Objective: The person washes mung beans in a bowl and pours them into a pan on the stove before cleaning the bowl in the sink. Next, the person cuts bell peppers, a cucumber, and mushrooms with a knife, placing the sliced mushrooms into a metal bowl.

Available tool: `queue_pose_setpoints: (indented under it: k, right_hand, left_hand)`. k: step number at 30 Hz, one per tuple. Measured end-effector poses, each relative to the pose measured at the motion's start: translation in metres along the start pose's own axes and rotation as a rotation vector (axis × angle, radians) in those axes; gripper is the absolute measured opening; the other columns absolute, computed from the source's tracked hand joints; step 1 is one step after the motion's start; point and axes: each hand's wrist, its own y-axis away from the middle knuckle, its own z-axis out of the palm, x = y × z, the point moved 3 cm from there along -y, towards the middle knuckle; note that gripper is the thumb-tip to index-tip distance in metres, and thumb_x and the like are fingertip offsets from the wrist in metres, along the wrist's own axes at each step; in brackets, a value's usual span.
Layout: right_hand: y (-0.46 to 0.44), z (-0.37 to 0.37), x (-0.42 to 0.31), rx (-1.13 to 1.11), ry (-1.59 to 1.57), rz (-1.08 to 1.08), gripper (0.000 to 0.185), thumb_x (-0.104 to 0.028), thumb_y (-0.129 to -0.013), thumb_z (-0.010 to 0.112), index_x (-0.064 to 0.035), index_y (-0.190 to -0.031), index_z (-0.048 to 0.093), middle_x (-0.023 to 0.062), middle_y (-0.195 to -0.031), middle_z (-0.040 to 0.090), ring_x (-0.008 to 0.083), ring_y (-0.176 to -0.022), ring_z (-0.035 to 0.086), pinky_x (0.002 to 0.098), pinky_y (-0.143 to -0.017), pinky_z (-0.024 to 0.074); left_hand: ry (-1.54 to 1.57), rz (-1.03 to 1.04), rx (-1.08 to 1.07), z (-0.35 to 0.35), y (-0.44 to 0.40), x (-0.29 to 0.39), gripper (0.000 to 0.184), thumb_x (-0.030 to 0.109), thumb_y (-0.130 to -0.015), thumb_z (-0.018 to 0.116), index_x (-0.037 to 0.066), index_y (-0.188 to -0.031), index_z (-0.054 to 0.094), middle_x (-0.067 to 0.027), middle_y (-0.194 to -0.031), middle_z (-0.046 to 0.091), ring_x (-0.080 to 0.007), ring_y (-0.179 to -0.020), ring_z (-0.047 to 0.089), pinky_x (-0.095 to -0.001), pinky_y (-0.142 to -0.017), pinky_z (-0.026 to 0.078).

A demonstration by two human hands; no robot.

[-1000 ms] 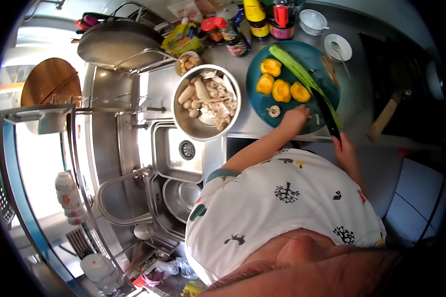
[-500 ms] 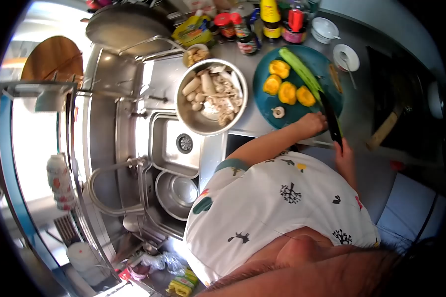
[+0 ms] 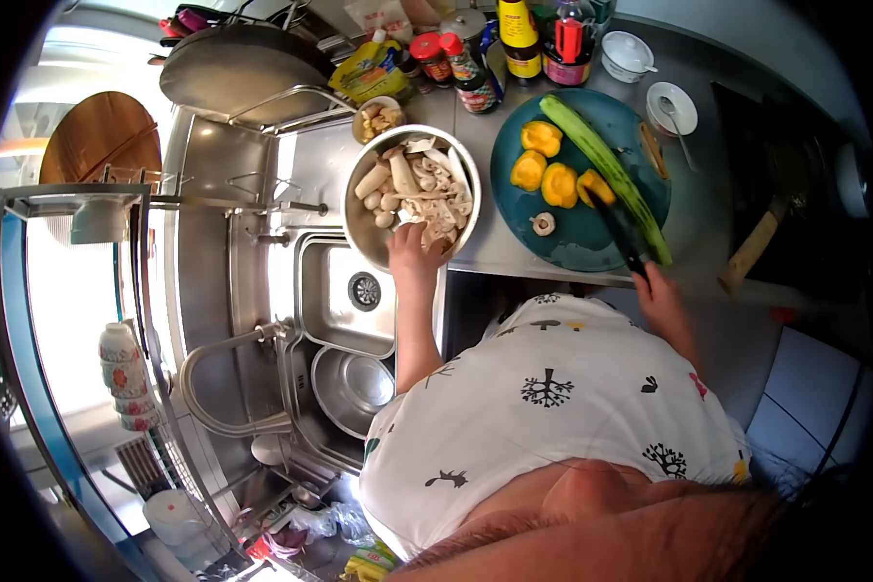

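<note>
My left hand (image 3: 416, 254) is at the near rim of a steel bowl (image 3: 356, 233) of mixed mushrooms (image 3: 407, 184), its fingers reaching in over the pieces; whether they grip one is too small to tell. A black knife (image 3: 619, 228) is in my right hand (image 3: 658, 291), its blade over the round green board (image 3: 582, 250), with the tip by a yellow piece (image 3: 592, 186). Several more yellow pieces (image 3: 559, 184) and a small whitish mushroom (image 3: 543, 224) rest on the board. A long green vegetable (image 3: 606, 167) lies right of the blade.
Bottles (image 3: 521, 44) and jars line the counter's back. Two white bowls (image 3: 671, 107) stand right of them. A dark stove (image 3: 776, 175) with a wooden handle (image 3: 753, 244) is at the right. The sink (image 3: 344, 286), holding a steel basin (image 3: 354, 378) in its nearer part, lies left.
My left hand has moved left from the board to the mushroom bowl. The knife has shifted left, away from the green vegetable and toward the yellow piece.
</note>
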Motion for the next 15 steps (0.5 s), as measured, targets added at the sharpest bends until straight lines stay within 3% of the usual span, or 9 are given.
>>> queue_pose_setpoints:
  k: [2, 4, 6, 8, 9, 11, 15]
  right_hand:
    - [-0.003, 0.005, -0.015, -0.124, 0.061, -0.147, 0.017, -0.019, -0.088, 0.054, -0.0032, -0.092, 0.050, 0.0224, -0.075, 0.058, 0.0420, -0.072, 0.056, 0.0469, -0.061, 0.0435]
    - [-0.007, 0.013, -0.015, -0.160, 0.128, -0.184, 0.016, -0.018, -0.087, 0.054, -0.0031, -0.088, 0.048, 0.0206, -0.075, 0.059, 0.0409, -0.072, 0.057, 0.0473, -0.062, 0.0439]
    - [-0.011, 0.022, -0.013, -0.217, 0.181, -0.321, 0.016, -0.017, -0.087, 0.054, -0.0027, -0.087, 0.047, 0.0190, -0.076, 0.059, 0.0396, -0.072, 0.057, 0.0461, -0.063, 0.0446]
    - [-0.012, 0.024, -0.015, -0.219, 0.215, -0.338, 0.016, -0.017, -0.086, 0.055, -0.0029, -0.086, 0.047, 0.0181, -0.077, 0.060, 0.0387, -0.072, 0.058, 0.0455, -0.063, 0.0452]
    - [-0.014, 0.028, -0.013, -0.225, 0.228, -0.349, 0.016, -0.016, -0.086, 0.055, -0.0030, -0.086, 0.047, 0.0178, -0.077, 0.060, 0.0383, -0.072, 0.058, 0.0452, -0.063, 0.0454]
    - [-0.016, 0.032, -0.012, -0.229, 0.238, -0.359, 0.016, -0.016, -0.085, 0.055, -0.0031, -0.086, 0.046, 0.0175, -0.077, 0.060, 0.0380, -0.072, 0.058, 0.0448, -0.063, 0.0457]
    - [-0.018, 0.034, -0.014, -0.250, 0.263, -0.322, 0.016, -0.016, -0.085, 0.055, -0.0025, -0.086, 0.046, 0.0184, -0.075, 0.060, 0.0377, -0.072, 0.058, 0.0450, -0.063, 0.0459]
  left_hand:
    - [0.006, 0.013, 0.054, 0.002, -0.004, 0.015, 0.026, 0.003, -0.066, 0.068, 0.003, -0.092, 0.060, -0.0140, -0.088, 0.060, -0.0321, -0.080, 0.057, -0.0398, -0.070, 0.048]
    - [0.274, 0.013, 0.085, 0.019, 0.003, 0.040, 0.025, 0.008, -0.069, 0.070, 0.002, -0.090, 0.059, -0.0134, -0.083, 0.061, -0.0303, -0.074, 0.058, -0.0391, -0.065, 0.049]
    - [0.565, -0.207, -0.158, 0.055, 0.019, 0.071, 0.026, 0.011, -0.071, 0.071, 0.001, -0.090, 0.058, -0.0140, -0.077, 0.060, -0.0293, -0.067, 0.059, -0.0374, -0.059, 0.049]
    - [0.497, -0.257, -0.293, 0.093, 0.027, 0.086, 0.026, 0.010, -0.074, 0.069, -0.002, -0.094, 0.056, -0.0130, -0.074, 0.063, -0.0210, -0.059, 0.063, -0.0310, -0.051, 0.050]
    - [0.499, -0.259, -0.292, 0.106, 0.026, 0.087, 0.026, 0.010, -0.074, 0.069, -0.002, -0.094, 0.056, -0.0130, -0.074, 0.063, -0.0210, -0.059, 0.063, -0.0310, -0.051, 0.050]
    - [0.765, -0.660, -0.544, 0.135, 0.030, 0.081, 0.025, 0.009, -0.076, 0.066, -0.003, -0.094, 0.055, -0.0121, -0.071, 0.063, -0.0182, -0.054, 0.062, -0.0289, -0.046, 0.048]
    - [0.853, -0.661, -0.545, 0.145, 0.030, 0.079, 0.019, 0.007, -0.077, 0.062, -0.003, -0.091, 0.054, -0.0119, -0.071, 0.063, -0.0169, -0.051, 0.061, -0.0292, -0.043, 0.047]
